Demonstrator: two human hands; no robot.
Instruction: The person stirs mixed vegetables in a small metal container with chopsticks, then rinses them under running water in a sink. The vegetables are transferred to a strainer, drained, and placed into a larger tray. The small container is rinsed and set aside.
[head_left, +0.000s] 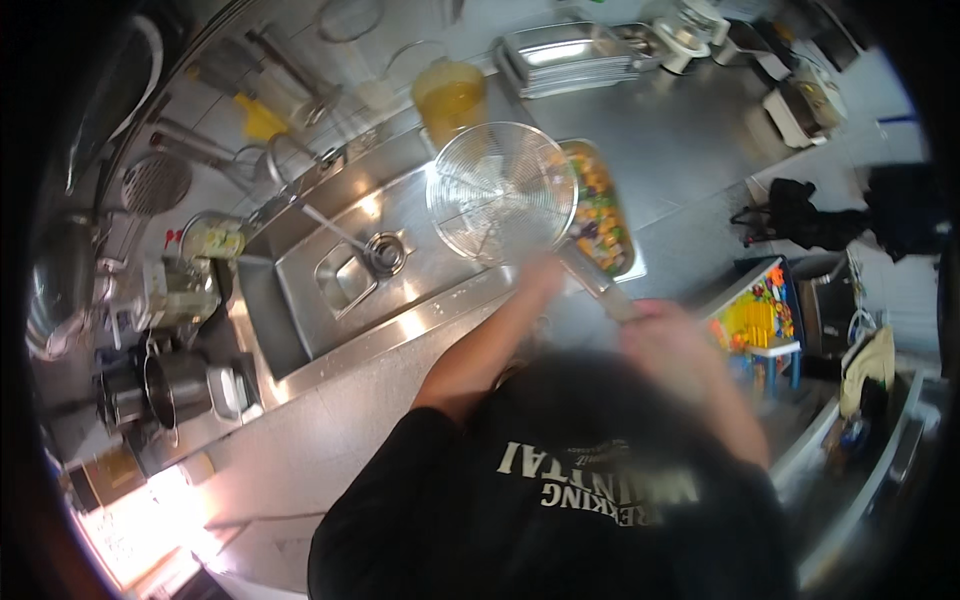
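A large round wire skimmer (499, 196) is held up in front of me, over the right part of the sink and the near edge of a tray. My right hand (660, 330) grips the end of its handle (592, 274). My left hand (541, 276), blurred, is at the skimmer's near rim beside the handle's base; whether its fingers close on the rim I cannot tell. Partly behind the skimmer lies a metal tray (628, 238) of diced vegetables (596, 206), orange, green and purple. Beyond the skimmer stands a clear plastic container (450, 94) with yellowish contents.
The steel sink (300, 300) is to the left, with a faucet spout (334, 225) over its drain (386, 253). Stacked metal trays (566, 56) stand at the back of the steel counter (622, 112). Pots (176, 386) are at far left. A toy table (772, 349) stands at right.
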